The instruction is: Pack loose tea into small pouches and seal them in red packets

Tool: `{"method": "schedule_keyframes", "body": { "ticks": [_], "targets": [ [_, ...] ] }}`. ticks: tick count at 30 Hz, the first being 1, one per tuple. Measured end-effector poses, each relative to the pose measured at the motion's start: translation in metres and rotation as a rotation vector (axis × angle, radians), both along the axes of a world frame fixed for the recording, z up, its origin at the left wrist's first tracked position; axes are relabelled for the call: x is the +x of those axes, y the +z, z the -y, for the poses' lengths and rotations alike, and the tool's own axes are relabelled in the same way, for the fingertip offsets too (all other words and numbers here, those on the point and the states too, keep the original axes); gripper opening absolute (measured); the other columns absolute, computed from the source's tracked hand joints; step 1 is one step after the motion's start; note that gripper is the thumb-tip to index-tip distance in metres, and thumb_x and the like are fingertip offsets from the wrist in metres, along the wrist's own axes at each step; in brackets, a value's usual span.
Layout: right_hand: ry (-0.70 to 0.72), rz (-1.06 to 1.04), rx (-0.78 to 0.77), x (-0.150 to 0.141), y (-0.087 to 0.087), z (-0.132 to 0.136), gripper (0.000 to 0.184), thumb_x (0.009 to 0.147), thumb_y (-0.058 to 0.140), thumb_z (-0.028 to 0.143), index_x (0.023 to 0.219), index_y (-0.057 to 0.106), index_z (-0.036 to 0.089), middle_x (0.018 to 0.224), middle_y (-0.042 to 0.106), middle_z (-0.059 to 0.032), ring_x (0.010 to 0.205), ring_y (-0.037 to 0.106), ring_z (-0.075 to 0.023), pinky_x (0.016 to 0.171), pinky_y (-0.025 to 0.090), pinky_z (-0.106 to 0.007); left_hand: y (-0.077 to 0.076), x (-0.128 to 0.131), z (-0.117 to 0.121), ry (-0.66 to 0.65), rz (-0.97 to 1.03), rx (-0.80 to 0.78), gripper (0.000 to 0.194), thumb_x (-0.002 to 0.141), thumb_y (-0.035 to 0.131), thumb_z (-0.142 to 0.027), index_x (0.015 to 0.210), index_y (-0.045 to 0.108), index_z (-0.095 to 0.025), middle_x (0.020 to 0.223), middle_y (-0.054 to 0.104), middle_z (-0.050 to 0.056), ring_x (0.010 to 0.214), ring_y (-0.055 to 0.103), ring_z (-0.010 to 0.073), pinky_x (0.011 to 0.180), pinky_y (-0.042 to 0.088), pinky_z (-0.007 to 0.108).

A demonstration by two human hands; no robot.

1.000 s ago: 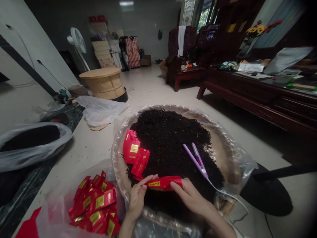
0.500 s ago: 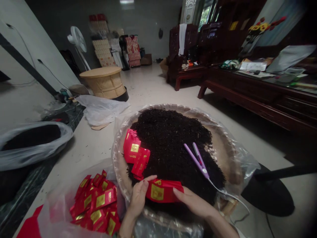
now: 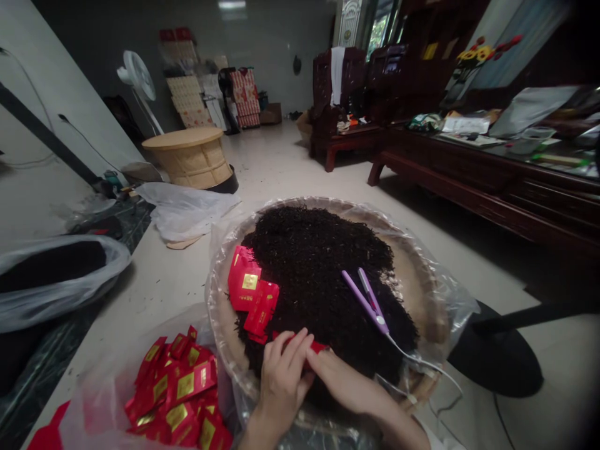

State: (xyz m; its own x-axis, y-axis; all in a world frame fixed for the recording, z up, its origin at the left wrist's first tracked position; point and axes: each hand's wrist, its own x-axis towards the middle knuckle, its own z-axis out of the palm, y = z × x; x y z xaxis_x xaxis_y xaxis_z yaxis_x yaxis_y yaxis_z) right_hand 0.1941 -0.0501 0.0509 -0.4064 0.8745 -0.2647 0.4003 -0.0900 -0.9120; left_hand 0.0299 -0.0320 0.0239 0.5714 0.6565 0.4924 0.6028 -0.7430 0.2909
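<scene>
My left hand (image 3: pixel 285 369) and my right hand (image 3: pixel 335 375) meet at the near side of a round tray (image 3: pixel 219 331), both closed over a red packet (image 3: pixel 319 347). Most of that packet is hidden under my fingers. Beneath it lies a heap of dark, dry shreds like loose tea leaves (image 3: pixel 319 269). A purple hair straightener (image 3: pixel 365 300) rests on the heap to the right, its jaws apart and a white cord trailing off. Flat red packets with gold squares (image 3: pixel 244 284) lie at the tray's left side.
Left of the tray, a clear plastic bag (image 3: pixel 100 394) holds several filled red packets (image 3: pixel 180 387). Another bag of dark leaves (image 3: pixel 112 259) stands at far left. A black round stand base (image 3: pixel 497 362) is at right. Behind are a woven drum-shaped table (image 3: pixel 187 159) and a wooden table (image 3: pixel 492 181).
My hands have come together over the red packet, covering its gold square, where before they held it spread by its two ends. The view has shifted slightly right.
</scene>
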Motion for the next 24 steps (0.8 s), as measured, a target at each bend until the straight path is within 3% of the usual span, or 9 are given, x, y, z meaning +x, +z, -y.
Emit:
{"method": "schedule_keyframes", "body": {
  "ticks": [7,10,12,14,15,18,21,24],
  "targets": [
    [-0.091,-0.081,0.057,-0.005,0.012,-0.002,0.075,0.092,0.017,0.070,0.112,0.068,0.019,0.114,0.069,-0.0118,0.110,0.059,-0.0268,0.103,0.040,-0.047,-0.014,-0.006,-0.008,-0.017,0.183,-0.086,0.054,0.077,0.056,-0.003,0.129,0.055,-0.019,0.122,0.068,0.012,0.108,0.060,0.0283,0.088,0.056,0.046],
    [-0.111,-0.187,0.132,0.006,0.021,-0.004,0.067,0.096,0.021,0.064,0.105,0.072,0.021,0.107,0.072,-0.0086,0.103,0.064,-0.0237,0.098,0.046,-0.041,-0.012,-0.012,-0.013,0.045,0.258,-0.147,0.055,0.072,0.057,-0.002,0.124,0.058,-0.021,0.119,0.069,0.011,0.106,0.061,0.0278,0.088,0.056,0.046],
    [-0.197,-0.179,0.199,0.017,0.020,-0.008,0.065,0.099,0.020,0.058,0.105,0.072,0.020,0.108,0.073,-0.0096,0.103,0.065,-0.0236,0.097,0.048,-0.042,-0.008,-0.017,-0.018,0.123,0.322,-0.198,0.051,0.072,0.060,-0.006,0.120,0.060,-0.021,0.115,0.070,0.010,0.103,0.063,0.0268,0.087,0.057,0.045],
    [-0.277,0.002,0.321,0.027,0.011,-0.015,0.059,0.098,0.026,0.056,0.117,0.068,0.018,0.121,0.068,-0.0130,0.117,0.059,-0.0275,0.103,0.043,-0.047,-0.005,-0.025,-0.024,0.224,0.395,-0.240,0.043,0.074,0.063,-0.014,0.116,0.063,-0.022,0.110,0.070,0.009,0.099,0.064,0.0255,0.087,0.056,0.043],
    [-0.283,0.154,0.398,0.030,0.004,-0.020,0.057,0.095,0.035,0.058,0.127,0.061,0.018,0.134,0.060,-0.0149,0.129,0.049,-0.0310,0.108,0.036,-0.052,-0.004,-0.030,-0.027,0.275,0.430,-0.251,0.040,0.075,0.064,-0.018,0.115,0.064,-0.021,0.108,0.070,0.009,0.099,0.065,0.0250,0.088,0.056,0.042],
    [-0.123,0.591,0.523,0.029,-0.021,-0.034,0.091,0.073,0.069,0.062,0.146,0.039,0.018,0.156,0.028,-0.0208,0.144,0.017,-0.0420,0.112,0.018,-0.064,-0.004,-0.043,-0.034,0.384,0.502,-0.282,0.038,0.077,0.065,-0.027,0.114,0.065,-0.020,0.107,0.068,0.009,0.098,0.066,0.0242,0.090,0.054,0.039],
    [0.052,0.779,0.599,0.015,-0.038,-0.050,0.111,0.060,0.078,0.065,0.149,0.032,0.018,0.157,0.018,-0.0259,0.143,0.013,-0.0460,0.111,0.013,-0.066,-0.006,-0.051,-0.037,0.418,0.528,-0.318,0.041,0.078,0.065,-0.030,0.117,0.064,-0.020,0.109,0.067,0.008,0.099,0.066,0.0237,0.090,0.054,0.037],
    [0.109,0.801,0.689,-0.003,-0.041,-0.070,0.109,0.064,0.067,0.074,0.149,0.031,0.017,0.156,0.019,-0.0260,0.144,0.013,-0.0455,0.112,0.011,-0.064,-0.008,-0.054,-0.037,0.441,0.531,-0.332,0.042,0.077,0.066,-0.030,0.118,0.063,-0.020,0.110,0.067,0.007,0.100,0.066,0.0239,0.092,0.053,0.037]
  ]
}}
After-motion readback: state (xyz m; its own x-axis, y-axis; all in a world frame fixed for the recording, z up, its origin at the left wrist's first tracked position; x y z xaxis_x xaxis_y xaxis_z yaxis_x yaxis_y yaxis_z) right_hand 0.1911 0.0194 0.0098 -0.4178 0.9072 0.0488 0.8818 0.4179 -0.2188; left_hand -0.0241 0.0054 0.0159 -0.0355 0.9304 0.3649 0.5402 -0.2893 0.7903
